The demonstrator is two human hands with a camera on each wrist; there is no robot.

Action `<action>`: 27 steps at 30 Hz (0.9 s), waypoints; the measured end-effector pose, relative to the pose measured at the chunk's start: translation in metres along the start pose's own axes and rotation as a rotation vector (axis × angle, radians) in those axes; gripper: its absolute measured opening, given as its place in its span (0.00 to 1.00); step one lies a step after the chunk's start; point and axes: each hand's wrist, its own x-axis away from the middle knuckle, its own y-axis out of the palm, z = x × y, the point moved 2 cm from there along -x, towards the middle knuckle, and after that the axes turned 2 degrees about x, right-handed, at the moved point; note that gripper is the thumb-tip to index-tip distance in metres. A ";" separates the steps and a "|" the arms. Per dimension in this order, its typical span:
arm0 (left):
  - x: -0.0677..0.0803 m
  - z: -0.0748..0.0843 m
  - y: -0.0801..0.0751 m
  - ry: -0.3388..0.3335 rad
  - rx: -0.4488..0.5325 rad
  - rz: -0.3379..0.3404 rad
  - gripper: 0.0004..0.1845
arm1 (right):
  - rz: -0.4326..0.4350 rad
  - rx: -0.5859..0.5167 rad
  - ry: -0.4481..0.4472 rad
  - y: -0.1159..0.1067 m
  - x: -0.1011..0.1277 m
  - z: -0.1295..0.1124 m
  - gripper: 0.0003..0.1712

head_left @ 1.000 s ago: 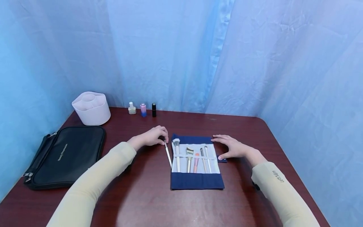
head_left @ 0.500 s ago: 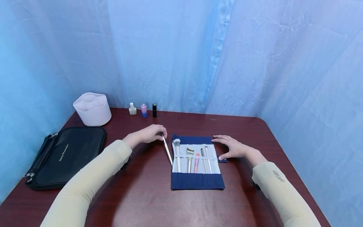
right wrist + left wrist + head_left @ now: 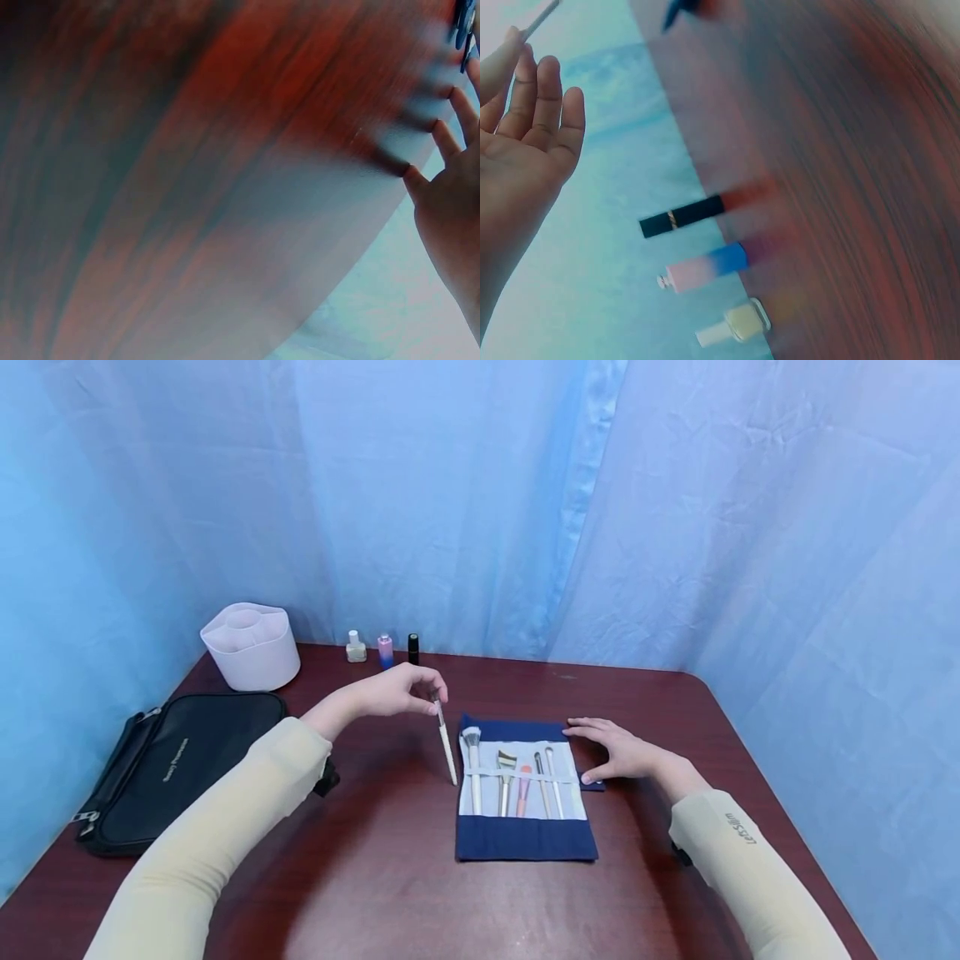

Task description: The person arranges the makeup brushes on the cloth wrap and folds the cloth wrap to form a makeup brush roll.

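Note:
My left hand (image 3: 401, 691) pinches a slim white-handled makeup brush (image 3: 447, 755) near its upper end, with the handle slanting down just left of the brush roll. In the left wrist view, thumb and forefinger hold the brush (image 3: 540, 20) while the other fingers of the left hand (image 3: 536, 127) stay loosely bent. The navy brush roll (image 3: 527, 839) lies unrolled; several brushes sit under its elastic band, among them a large fluffy brush (image 3: 472, 739) and a pink one (image 3: 523, 789). My right hand (image 3: 618, 753) rests spread at the roll's right edge, thumb by its small navy tab (image 3: 592, 787).
A black zippered case (image 3: 202, 760) lies at the left, with a white divided organizer (image 3: 258, 660) behind it. Along the back edge stand a pale nail polish bottle (image 3: 356, 652), a pink-and-blue bottle (image 3: 386, 652) and a black lipstick tube (image 3: 413, 648). Blue curtains surround the table.
My left hand has risen from the table with the brush, which has swung more upright. My right hand has stayed at the roll's edge.

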 end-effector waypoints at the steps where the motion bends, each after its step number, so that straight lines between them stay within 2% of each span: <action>1: 0.000 0.003 0.000 0.000 0.019 0.010 0.07 | 0.000 -0.002 0.000 0.000 0.000 0.000 0.52; 8: -0.005 0.024 0.003 0.026 0.175 0.064 0.09 | -0.009 -0.005 0.008 0.000 0.001 0.001 0.51; 13: -0.014 0.040 0.005 0.071 0.351 0.116 0.12 | -0.002 0.000 0.011 0.000 0.002 0.003 0.52; 16: -0.023 0.050 0.007 0.089 0.453 0.167 0.14 | 0.002 -0.006 0.008 0.000 0.003 0.002 0.51; 24: -0.051 0.073 0.021 0.061 0.678 0.317 0.12 | 0.000 -0.023 0.009 -0.001 0.005 0.000 0.51; 27: -0.062 0.079 0.028 0.063 0.727 0.358 0.12 | -0.001 -0.028 0.012 -0.002 0.006 -0.001 0.51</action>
